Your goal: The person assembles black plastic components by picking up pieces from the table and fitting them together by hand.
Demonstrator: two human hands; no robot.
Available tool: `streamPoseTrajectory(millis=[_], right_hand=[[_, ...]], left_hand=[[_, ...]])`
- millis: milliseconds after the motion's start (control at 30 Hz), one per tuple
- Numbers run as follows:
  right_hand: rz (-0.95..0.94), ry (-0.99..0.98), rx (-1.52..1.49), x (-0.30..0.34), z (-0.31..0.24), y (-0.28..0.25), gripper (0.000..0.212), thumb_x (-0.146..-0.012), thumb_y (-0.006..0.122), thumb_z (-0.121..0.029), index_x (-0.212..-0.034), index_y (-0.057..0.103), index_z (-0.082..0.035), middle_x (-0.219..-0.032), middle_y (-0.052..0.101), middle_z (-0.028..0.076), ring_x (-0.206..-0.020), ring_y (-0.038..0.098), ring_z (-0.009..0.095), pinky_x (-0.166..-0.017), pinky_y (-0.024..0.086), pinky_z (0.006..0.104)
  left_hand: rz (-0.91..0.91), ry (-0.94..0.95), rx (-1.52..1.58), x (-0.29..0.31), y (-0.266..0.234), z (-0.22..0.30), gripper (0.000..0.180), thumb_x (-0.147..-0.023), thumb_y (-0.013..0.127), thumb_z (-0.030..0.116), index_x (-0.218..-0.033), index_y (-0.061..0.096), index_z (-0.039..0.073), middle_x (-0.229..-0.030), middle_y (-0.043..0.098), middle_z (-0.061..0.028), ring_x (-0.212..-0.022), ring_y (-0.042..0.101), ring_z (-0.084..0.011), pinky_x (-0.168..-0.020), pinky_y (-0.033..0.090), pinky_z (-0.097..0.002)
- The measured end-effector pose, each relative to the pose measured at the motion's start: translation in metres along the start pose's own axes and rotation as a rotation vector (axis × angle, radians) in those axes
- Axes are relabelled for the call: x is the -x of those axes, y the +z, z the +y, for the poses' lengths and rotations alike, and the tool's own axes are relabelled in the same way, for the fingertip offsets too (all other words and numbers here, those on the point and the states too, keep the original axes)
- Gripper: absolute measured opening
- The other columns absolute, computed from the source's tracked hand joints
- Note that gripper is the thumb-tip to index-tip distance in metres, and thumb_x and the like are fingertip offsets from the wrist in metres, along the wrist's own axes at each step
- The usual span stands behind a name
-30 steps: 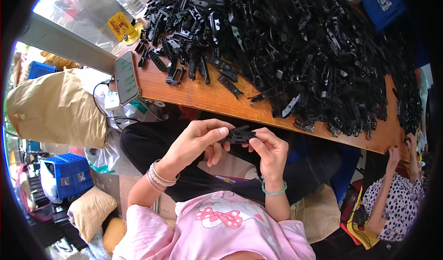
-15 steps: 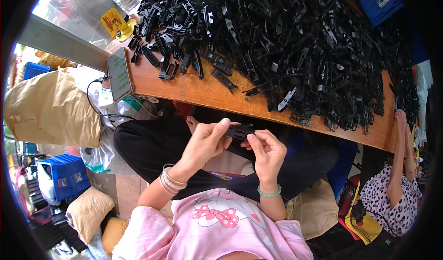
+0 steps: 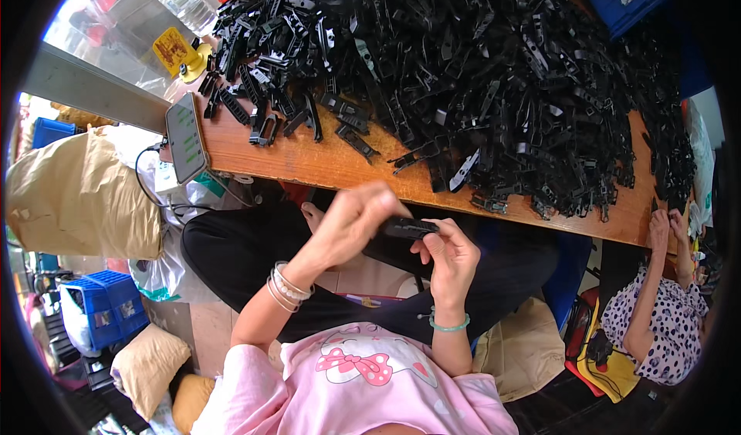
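Observation:
In front of my lap, just off the table's near edge, my right hand (image 3: 450, 259) pinches a small black plastic part (image 3: 411, 228) by its right end. The part lies roughly level, its left end close to my left hand (image 3: 355, 220). That hand is smeared by motion and its fingertips are hidden, so whether it touches the part does not show. Beyond both hands, a big heap of similar black plastic parts (image 3: 463, 72) covers much of the wooden table (image 3: 293, 161). Several loose ones lie along the heap's near left edge.
A phone-like device (image 3: 185, 138) leans at the table's left edge, near a yellow stand (image 3: 182, 54) and a clear plastic bottle (image 3: 184, 1). Blue crate (image 3: 108, 304) and brown sacks (image 3: 85, 196) stand lower left. At right, another person's hands (image 3: 665, 226) are at the table edge.
My left hand has shifted up and turned quickly, its thumb lifting off the black part. My right hand keeps its pinch. The other person's hands have lowered and spread slightly.

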State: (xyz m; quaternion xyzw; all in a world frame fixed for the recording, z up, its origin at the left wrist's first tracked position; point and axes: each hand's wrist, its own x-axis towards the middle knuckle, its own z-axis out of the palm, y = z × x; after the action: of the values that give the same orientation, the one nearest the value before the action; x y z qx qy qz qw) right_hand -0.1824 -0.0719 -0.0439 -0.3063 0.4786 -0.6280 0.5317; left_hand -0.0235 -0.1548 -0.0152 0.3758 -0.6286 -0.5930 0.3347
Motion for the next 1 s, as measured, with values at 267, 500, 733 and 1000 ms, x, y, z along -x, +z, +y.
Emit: streamPoseTrajectory(millis=[267, 500, 733, 1000], right_hand=[[-0.111, 0.067, 0.086, 0.000, 0.011, -0.012, 0.015, -0.083, 0.065, 0.003, -0.097, 0.065, 0.006, -0.085, 0.058, 0.005, -0.068, 0.060, 0.009, -0.052, 0.041, 0.0180], [-0.137, 0.118, 0.075, 0.001, 0.015, -0.010, 0.015, -0.082, 0.065, 0.003, -0.097, 0.065, 0.007, -0.085, 0.059, 0.005, -0.069, 0.061, 0.009, -0.053, 0.042, 0.0176], [-0.088, 0.132, 0.037, -0.008, 0.017, -0.003, 0.016, -0.082, 0.064, 0.005, -0.098, 0.064, 0.009, -0.090, 0.059, 0.008, -0.071, 0.062, 0.012, -0.056, 0.046, 0.0196], [-0.238, -0.046, 0.045, -0.013, -0.001, 0.002, 0.014, -0.081, 0.067, 0.003, -0.093, 0.065, 0.010, -0.095, 0.063, 0.014, -0.078, 0.065, 0.017, -0.067, 0.055, 0.0251]], left_hand=[[0.459, 0.321, -1.093, -0.063, -0.064, -0.008, 0.018, -0.076, 0.061, -0.002, -0.093, 0.063, 0.002, -0.084, 0.052, -0.0105, -0.074, 0.059, -0.0261, -0.059, 0.046, -0.0350], [0.211, 0.443, -1.356, -0.073, -0.081, 0.001, 0.021, -0.075, 0.067, 0.010, -0.096, 0.065, 0.004, -0.084, 0.048, -0.0075, -0.075, 0.056, -0.0229, -0.059, 0.045, -0.0342], [0.464, 0.459, -1.079, -0.041, -0.058, -0.005, 0.025, -0.071, 0.069, 0.000, -0.091, 0.053, 0.002, -0.092, 0.057, -0.0095, -0.063, 0.059, -0.0189, -0.053, 0.046, -0.0311], [0.165, -0.303, 0.332, 0.008, -0.015, 0.007, 0.011, -0.081, 0.068, -0.001, -0.088, 0.060, -0.004, -0.094, 0.064, -0.0107, -0.084, 0.062, -0.0147, -0.075, 0.052, -0.0255]])
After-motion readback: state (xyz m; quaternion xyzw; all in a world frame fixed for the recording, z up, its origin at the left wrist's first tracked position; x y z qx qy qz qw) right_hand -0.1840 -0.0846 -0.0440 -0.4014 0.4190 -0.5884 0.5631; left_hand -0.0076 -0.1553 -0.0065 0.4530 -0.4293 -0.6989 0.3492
